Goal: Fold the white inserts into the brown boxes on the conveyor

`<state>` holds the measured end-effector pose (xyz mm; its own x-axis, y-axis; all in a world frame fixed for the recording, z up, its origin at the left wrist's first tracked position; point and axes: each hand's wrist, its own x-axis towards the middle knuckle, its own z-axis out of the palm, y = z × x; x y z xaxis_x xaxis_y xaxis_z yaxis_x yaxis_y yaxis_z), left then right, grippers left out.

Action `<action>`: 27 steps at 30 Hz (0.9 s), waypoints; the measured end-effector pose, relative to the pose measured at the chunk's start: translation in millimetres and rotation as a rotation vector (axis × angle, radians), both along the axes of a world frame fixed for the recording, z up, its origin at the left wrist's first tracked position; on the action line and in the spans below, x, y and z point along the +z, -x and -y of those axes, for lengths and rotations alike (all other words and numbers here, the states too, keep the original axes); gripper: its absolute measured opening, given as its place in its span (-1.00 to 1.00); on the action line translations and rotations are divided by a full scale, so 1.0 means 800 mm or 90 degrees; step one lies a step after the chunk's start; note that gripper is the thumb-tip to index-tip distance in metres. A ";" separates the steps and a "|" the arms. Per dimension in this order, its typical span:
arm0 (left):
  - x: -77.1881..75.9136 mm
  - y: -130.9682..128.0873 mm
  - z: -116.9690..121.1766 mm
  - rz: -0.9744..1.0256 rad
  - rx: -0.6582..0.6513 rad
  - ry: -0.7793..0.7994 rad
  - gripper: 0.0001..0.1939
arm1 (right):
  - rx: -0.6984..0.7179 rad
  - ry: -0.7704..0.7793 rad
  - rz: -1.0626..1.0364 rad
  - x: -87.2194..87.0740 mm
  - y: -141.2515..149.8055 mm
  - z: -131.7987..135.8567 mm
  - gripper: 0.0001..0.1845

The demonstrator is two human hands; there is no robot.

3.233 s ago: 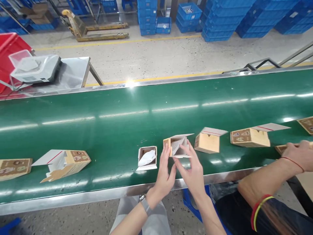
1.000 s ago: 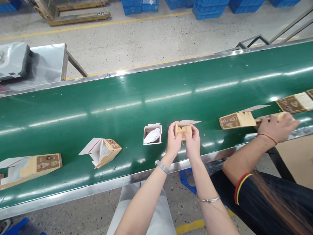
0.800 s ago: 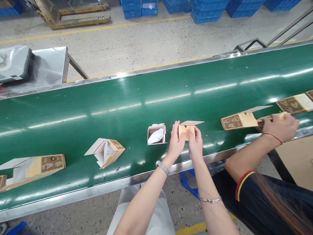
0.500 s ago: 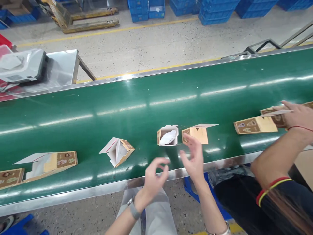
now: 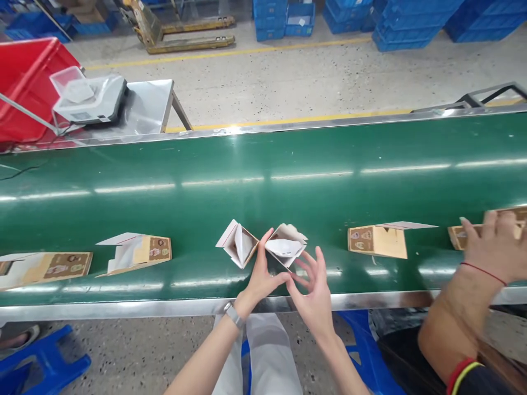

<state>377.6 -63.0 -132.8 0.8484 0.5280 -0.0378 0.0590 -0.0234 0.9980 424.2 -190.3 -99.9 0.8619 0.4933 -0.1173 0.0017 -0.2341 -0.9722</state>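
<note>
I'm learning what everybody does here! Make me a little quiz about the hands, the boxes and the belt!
1. Pick one: where is the watch?
A) left wrist
B) right wrist
C) on the belt

2. True or false: the white packet lies outside the open box between the person's left hand and right hand.

3. Fill the gap: the belt's colour is ____.

Key: 1. A; 2. False; 3. green
</note>
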 end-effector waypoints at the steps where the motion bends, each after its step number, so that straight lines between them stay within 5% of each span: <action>1: -0.002 -0.011 -0.005 0.011 -0.011 -0.019 0.17 | 0.016 -0.001 -0.025 0.002 0.007 0.006 -0.05; 4: -0.005 -0.047 -0.019 0.011 -0.047 -0.064 0.28 | 0.033 0.016 -0.060 -0.002 0.004 0.035 -0.24; 6: -0.002 -0.061 -0.028 -0.007 -0.072 -0.057 0.13 | -0.067 0.040 -0.052 -0.012 -0.028 0.056 -0.47; 8: 0.004 -0.066 -0.038 -0.019 -0.133 -0.061 -0.08 | -0.218 0.035 -0.024 -0.023 -0.080 0.067 -0.49; 9: 0.008 -0.067 -0.044 -0.019 -0.184 -0.072 -0.14 | -0.221 0.018 -0.022 -0.028 -0.107 0.067 -0.49; 12: 0.019 -0.068 -0.066 -0.012 -0.348 -0.085 -0.10 | 0.046 -0.035 -0.095 -0.035 -0.166 0.049 -0.21; 14: 0.023 -0.070 -0.077 -0.016 -0.378 -0.062 -0.07 | 0.228 -0.016 -0.131 -0.036 -0.172 0.032 -0.04; 17: 0.019 -0.069 -0.074 -0.015 -0.256 -0.050 -0.20 | 0.259 0.046 -0.115 -0.035 -0.144 0.021 -0.02; 22: -0.007 -0.027 -0.012 0.027 0.044 0.014 -0.54 | 0.045 0.078 -0.013 -0.049 -0.078 0.037 -0.06; 24: -0.015 -0.004 0.016 0.069 0.075 0.047 -0.67 | -0.030 0.091 0.036 -0.058 -0.058 0.042 -0.14; 27: -0.022 0.017 0.036 0.110 0.013 0.020 -0.65 | -0.087 0.099 0.114 -0.068 -0.038 0.046 -0.32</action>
